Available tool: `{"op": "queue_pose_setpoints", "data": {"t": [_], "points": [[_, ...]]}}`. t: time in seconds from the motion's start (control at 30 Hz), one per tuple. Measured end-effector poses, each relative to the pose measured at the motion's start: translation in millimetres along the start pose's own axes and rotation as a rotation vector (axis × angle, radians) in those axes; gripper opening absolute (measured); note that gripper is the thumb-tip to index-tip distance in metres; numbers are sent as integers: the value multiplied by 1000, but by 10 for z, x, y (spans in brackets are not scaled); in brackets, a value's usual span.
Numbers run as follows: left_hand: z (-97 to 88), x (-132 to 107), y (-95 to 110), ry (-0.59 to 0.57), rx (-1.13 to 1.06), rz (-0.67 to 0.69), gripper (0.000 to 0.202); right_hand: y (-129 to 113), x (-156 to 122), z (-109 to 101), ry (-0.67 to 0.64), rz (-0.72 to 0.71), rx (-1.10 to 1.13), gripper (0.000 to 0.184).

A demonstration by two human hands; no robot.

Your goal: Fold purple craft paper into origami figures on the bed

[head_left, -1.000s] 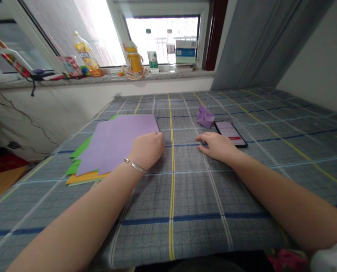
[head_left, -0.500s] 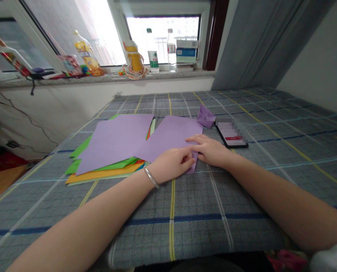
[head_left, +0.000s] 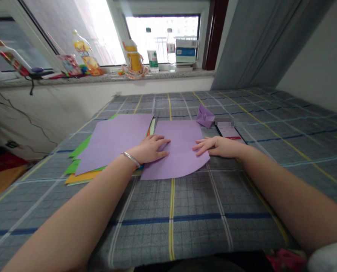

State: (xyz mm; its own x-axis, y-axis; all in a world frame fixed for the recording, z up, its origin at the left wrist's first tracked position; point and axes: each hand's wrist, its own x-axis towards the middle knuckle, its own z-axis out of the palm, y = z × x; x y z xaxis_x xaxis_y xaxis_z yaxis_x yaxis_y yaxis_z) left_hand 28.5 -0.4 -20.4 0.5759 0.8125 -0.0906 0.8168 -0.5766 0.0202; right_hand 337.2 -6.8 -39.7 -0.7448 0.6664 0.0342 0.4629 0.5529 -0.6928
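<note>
A sheet of purple paper [head_left: 179, 162] lies spread on the plaid cloth in front of me, its near right corner slightly lifted. On its left edge rests my left hand [head_left: 154, 148], fingers apart and pointing right. My right hand [head_left: 213, 146] touches the right edge with its fingers spread, palm down. To the left, another purple sheet [head_left: 117, 138] tops a pile of coloured paper, with green paper [head_left: 82, 148] and orange paper [head_left: 82, 176] sticking out below. Beyond the right hand stands a folded purple paper shape [head_left: 205, 116].
A phone [head_left: 229, 130] lies right of the folded shape, partly behind my right hand. The plaid cloth [head_left: 196, 234] covers the whole surface. Along the windowsill [head_left: 174, 74] stand a juice bottle [head_left: 86, 54], a yellow flask [head_left: 134, 60], two clear bottles and boxes [head_left: 186, 54].
The purple sheet, slanted and folded over at its right before, now lies opened out and squared to me. My hands have parted, the left moving left and the right slightly right.
</note>
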Motion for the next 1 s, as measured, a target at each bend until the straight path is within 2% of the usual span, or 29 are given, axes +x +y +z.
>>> {"op": "queue_pose_setpoints", "data": {"t": [0.17, 0.37, 0.53, 0.7, 0.83, 1.0], "points": [[87, 27, -73, 30, 62, -98, 62, -52, -174, -102, -60, 70, 140, 21], [146, 70, -45, 52, 17, -222, 69, -171, -327, -153, -117, 102, 149, 17], [181, 119, 17, 102, 5, -281, 72, -248, -273, -79, -10, 167, 55, 29], [177, 134, 40, 73, -33, -298, 88, -255, -225, -37, 17, 120, 66, 20], [166, 128, 40, 84, -62, -296, 97, -273, -268, -94, -53, 118, 141, 22], [158, 138, 19, 133, -102, -273, 92, -356, -356, -171, -178, 195, 213, 24]]}}
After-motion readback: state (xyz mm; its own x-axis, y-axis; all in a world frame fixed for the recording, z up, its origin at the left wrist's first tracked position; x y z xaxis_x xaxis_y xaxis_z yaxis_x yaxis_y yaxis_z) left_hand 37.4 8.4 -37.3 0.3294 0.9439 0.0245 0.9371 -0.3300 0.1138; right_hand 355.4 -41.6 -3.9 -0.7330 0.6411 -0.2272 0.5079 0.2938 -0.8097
